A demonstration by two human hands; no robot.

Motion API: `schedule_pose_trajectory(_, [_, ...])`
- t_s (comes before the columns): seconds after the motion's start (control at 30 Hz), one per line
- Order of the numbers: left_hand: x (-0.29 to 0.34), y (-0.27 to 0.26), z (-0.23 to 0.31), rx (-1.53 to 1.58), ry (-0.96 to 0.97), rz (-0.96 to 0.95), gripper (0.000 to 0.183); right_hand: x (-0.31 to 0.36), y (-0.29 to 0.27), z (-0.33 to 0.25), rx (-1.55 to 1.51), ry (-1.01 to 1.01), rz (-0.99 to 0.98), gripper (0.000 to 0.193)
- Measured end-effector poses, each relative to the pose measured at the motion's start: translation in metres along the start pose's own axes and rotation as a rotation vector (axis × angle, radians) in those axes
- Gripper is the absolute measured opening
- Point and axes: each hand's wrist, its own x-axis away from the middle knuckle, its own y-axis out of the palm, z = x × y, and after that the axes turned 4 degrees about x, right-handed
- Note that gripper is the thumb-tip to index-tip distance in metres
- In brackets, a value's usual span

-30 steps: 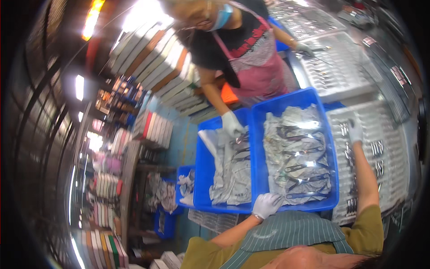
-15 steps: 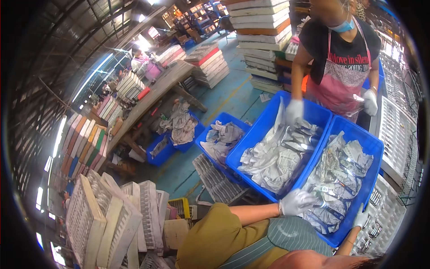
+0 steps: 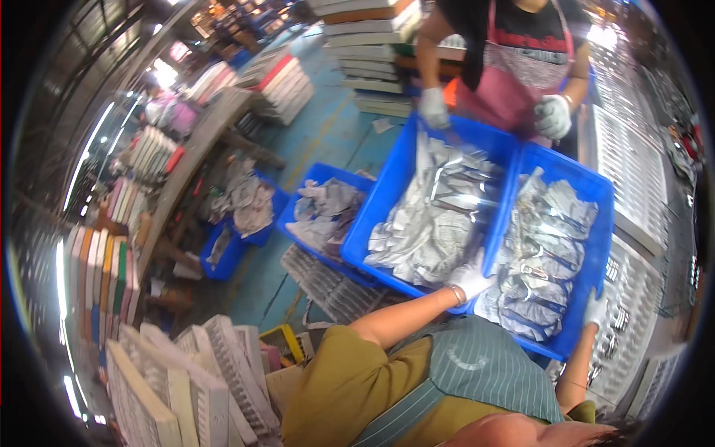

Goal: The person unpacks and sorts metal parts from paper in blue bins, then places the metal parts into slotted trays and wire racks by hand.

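Observation:
My left hand (image 3: 471, 280), in a white glove, grips the near rim area where two blue bins meet. My right hand (image 3: 595, 309), also gloved, holds the outer right wall of the right blue bin (image 3: 572, 173). Inside that bin, shiny metal pieces (image 3: 547, 267) lie in rows on crumpled grey printed paper (image 3: 514, 249). The left blue bin (image 3: 372, 195) stands against it, with more metal pieces (image 3: 462, 182) and crumpled paper (image 3: 417, 238). Some fingers of both hands are hidden by the bin walls.
A co-worker in a pink apron (image 3: 491, 97) stands beyond the bins, gloved hands near them. A smaller blue bin (image 3: 320, 173) of paper sits at left. Stacked pale trays (image 3: 179, 380) stand near left; silvery trays (image 3: 633, 313) lie at right.
My left hand has left the metal pieces in the right bin and come down to the rim between the bins. My right hand stays at the bin's right wall. The whole view has shifted.

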Motion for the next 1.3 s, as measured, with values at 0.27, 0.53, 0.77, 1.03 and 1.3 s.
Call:
schedule_pose_trajectory(0.27, [-0.005,0.018,-0.017,0.121,0.183,0.089,0.078,0.017,-0.024,-0.020,0.093,0.112,-0.033,0.055])
schedule_pose_trajectory(0.53, [-0.008,0.014,-0.010,0.184,0.177,0.063,0.074,0.024,-0.031,-0.032,0.081,0.123,-0.004,0.052])
schedule_pose_trajectory(0.77, [-0.006,0.006,-0.006,0.177,0.124,-0.034,0.074,0.031,-0.033,-0.037,0.054,0.122,0.031,0.051])
schedule_pose_trajectory(1.03, [-0.008,0.010,-0.012,0.119,0.125,-0.026,0.079,0.031,-0.029,-0.031,0.050,0.141,0.066,0.048])
schedule_pose_trajectory(1.3, [-0.008,0.008,-0.015,0.162,0.121,-0.013,0.079,0.035,-0.038,-0.048,0.037,0.178,0.042,0.049])
